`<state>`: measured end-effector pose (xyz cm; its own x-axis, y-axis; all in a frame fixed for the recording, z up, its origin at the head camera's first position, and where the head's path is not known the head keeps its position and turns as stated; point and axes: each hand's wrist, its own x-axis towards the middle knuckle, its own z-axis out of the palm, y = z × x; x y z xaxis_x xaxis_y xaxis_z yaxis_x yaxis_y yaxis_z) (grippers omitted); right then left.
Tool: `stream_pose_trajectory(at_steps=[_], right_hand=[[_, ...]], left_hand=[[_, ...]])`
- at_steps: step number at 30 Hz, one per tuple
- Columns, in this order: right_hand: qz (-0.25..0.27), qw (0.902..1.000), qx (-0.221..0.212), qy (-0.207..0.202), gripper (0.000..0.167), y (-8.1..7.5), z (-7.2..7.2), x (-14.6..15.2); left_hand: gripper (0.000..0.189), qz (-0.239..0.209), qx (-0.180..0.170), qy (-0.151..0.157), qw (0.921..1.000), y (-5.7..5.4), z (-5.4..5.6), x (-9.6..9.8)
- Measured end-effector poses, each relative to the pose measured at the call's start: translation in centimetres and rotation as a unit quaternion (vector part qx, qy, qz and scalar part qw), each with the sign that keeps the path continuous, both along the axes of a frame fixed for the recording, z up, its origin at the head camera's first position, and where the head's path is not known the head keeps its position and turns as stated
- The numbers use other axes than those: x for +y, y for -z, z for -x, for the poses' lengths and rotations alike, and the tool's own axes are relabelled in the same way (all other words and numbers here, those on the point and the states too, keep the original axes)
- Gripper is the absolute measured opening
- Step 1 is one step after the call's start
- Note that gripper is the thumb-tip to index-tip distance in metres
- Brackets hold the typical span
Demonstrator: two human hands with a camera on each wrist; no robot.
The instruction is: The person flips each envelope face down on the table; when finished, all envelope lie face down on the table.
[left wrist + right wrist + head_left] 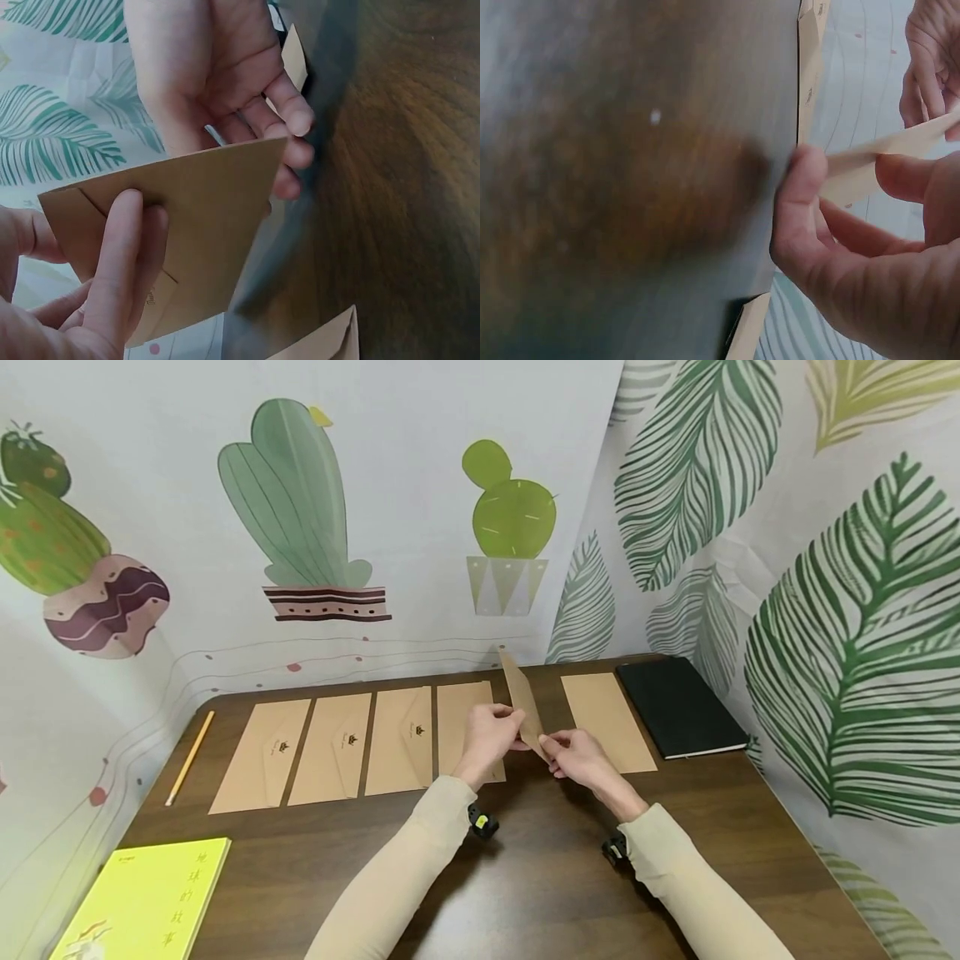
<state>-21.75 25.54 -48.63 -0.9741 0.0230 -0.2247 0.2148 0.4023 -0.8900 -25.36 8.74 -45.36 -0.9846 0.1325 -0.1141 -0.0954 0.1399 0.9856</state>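
A kraft-paper envelope [522, 693] stands tilted on edge above the table, held between both hands. My left hand [489, 735] pinches it from the left side. In the left wrist view, that hand's fingers lie against the envelope's [217, 202] flap side. At the near lower corner my right hand [585, 758] pinches the paper. The right wrist view shows its thumb on one face of the envelope [859, 169]. Another envelope [457, 706] lies partly hidden behind the left hand. To the right, a plain-faced envelope [609, 722] lies flat.
Three envelopes with crown-printed flaps, including one [393, 743] nearest the hands, lie in a row at left. A pencil [190, 758] lies beyond them. A yellow book [142, 902] is front left, a black notebook [678, 706] back right. A patterned wall covering [420, 527] borders the dark table [540, 877].
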Motion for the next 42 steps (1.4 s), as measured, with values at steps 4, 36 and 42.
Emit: stream_pose_trajectory(at_steps=[4, 36, 42], right_hand=[[-0.018, 0.9996, 0.007, 0.021, 0.039, -0.1, 0.1, 0.3], [-0.273, 0.9587, 0.078, 0.007, 0.051, 6.1, 3.7, 4.7], [-0.292, 0.9517, 0.094, -0.004, 0.030, 5.3, 3.2, 4.4]], left_hand=[[0.029, 0.009, -0.003, -0.004, 0.9999, 0.1, 0.0, -0.4], [0.017, 0.290, 0.020, 0.057, 0.9551, 1.7, -0.2, -0.3], [0.019, 0.335, 0.053, 0.075, 0.9378, 4.0, 0.8, 0.4]])
